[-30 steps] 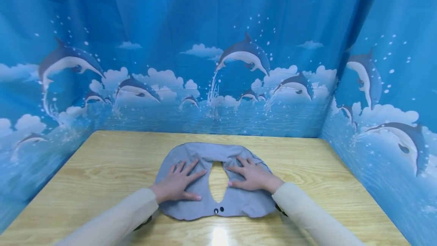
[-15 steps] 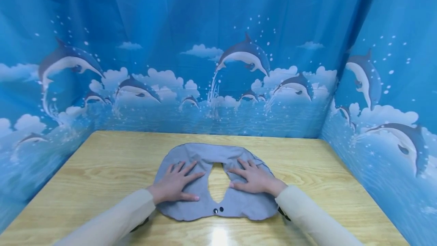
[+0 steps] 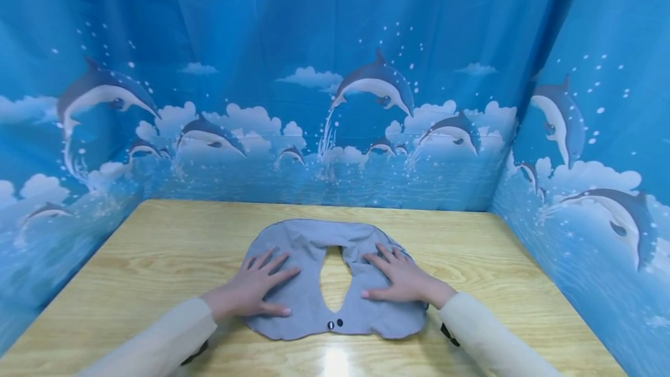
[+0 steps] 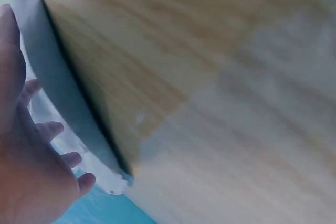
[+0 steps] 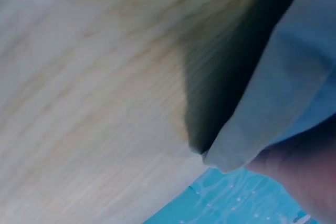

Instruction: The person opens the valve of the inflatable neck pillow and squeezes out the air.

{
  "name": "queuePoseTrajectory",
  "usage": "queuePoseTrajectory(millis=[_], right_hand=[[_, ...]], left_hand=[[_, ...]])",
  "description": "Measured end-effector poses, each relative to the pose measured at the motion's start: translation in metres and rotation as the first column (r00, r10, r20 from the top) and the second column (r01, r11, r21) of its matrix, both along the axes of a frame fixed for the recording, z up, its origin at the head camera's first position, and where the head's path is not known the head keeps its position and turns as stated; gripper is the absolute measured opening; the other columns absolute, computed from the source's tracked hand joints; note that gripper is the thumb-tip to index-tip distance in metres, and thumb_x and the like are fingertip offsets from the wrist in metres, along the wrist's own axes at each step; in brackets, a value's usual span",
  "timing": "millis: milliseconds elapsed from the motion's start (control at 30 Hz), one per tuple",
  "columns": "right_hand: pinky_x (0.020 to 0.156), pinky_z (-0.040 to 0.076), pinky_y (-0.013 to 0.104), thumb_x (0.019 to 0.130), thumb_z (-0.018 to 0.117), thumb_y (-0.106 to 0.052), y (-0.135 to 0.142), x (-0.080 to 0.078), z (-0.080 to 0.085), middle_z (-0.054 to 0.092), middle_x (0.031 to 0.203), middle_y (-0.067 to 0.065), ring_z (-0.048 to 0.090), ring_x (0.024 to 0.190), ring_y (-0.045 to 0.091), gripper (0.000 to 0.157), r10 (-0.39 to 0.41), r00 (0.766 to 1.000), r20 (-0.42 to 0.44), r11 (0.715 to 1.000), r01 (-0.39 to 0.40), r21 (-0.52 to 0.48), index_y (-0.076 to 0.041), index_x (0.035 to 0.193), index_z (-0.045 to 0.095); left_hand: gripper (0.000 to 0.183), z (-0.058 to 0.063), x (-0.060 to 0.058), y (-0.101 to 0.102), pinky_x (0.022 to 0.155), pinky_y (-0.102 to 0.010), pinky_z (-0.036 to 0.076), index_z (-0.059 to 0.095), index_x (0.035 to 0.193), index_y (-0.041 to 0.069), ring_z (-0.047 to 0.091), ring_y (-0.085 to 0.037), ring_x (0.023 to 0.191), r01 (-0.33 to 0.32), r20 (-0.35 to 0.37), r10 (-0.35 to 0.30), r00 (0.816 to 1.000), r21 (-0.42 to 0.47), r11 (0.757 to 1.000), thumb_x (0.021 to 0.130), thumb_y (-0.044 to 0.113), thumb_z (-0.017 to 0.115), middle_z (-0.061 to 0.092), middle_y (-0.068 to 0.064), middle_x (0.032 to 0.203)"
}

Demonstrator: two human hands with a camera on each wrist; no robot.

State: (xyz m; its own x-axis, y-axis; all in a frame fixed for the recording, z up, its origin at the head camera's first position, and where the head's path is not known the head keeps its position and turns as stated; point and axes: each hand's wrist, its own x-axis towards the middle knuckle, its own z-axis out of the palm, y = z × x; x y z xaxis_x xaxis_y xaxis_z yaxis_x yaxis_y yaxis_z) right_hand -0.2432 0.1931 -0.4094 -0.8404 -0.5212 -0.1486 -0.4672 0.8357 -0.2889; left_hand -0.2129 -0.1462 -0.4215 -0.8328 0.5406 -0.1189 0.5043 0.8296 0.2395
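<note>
A grey fabric neck pillow point(image 3: 314, 304) lies rather flat on the table in the head view, its surface wrinkled. Its two ends meet at the near side, where two small dark snap buttons point(image 3: 335, 324) sit, and a pointed oval gap runs up the middle. Across its left lobe rests my left hand point(image 3: 251, 290), fingers spread. My right hand point(image 3: 405, 278) lies on the right lobe with fingers extended. The left wrist view has the pillow's curved edge point(image 4: 60, 72) beside the hand point(image 4: 31, 166); the right wrist view catches the edge point(image 5: 278, 82) and part of my hand point(image 5: 302, 166).
The wood-grain table point(image 3: 173, 255) extends around the pillow on all sides. Blue curtains printed with dolphins point(image 3: 314, 16) hang behind it and along both sides. A bright light reflection shows near the front of the table.
Both hands have slid outward over the pillow, the left one to the left and the right one to the right. The pillow has stayed almost in place.
</note>
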Motion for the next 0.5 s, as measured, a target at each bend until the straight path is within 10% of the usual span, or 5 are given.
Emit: queuePoseTrajectory(millis=[233, 500], right_hand=[[0.103, 0.013, 0.066, 0.077, 0.05, -0.069, 0.0036, -0.0022, -0.0015, 0.012, 0.153, 0.015, 0.008, 0.135, 0.05, 0.08, -0.01, 0.999, 0.04, 1.0, 0.011, -0.007, -0.029, 0.143, 0.03], [0.099, 0.024, 0.065, 0.08, 0.05, -0.065, 0.0102, -0.0039, 0.0033, 0.024, 0.148, 0.018, 0.023, 0.133, 0.046, 0.077, 0.021, 0.996, -0.085, 0.998, -0.026, -0.052, -0.02, 0.141, 0.035]], left_hand=[[0.081, -0.0036, 0.0018, -0.002, 0.103, -0.066, 0.009, 0.028, 0.142, 0.035, 0.007, -0.043, 0.138, -0.049, 0.052, 0.05, 0.997, -0.008, 0.999, 0.074, 0.075, 0.045, 0.014, -0.007, 0.154], [0.078, -0.0036, 0.0004, -0.0077, 0.1, -0.067, 0.017, 0.036, 0.14, 0.028, 0.02, -0.044, 0.135, -0.029, -0.049, 0.032, 0.998, 0.068, 0.997, 0.076, 0.069, 0.05, 0.026, -0.011, 0.149]])
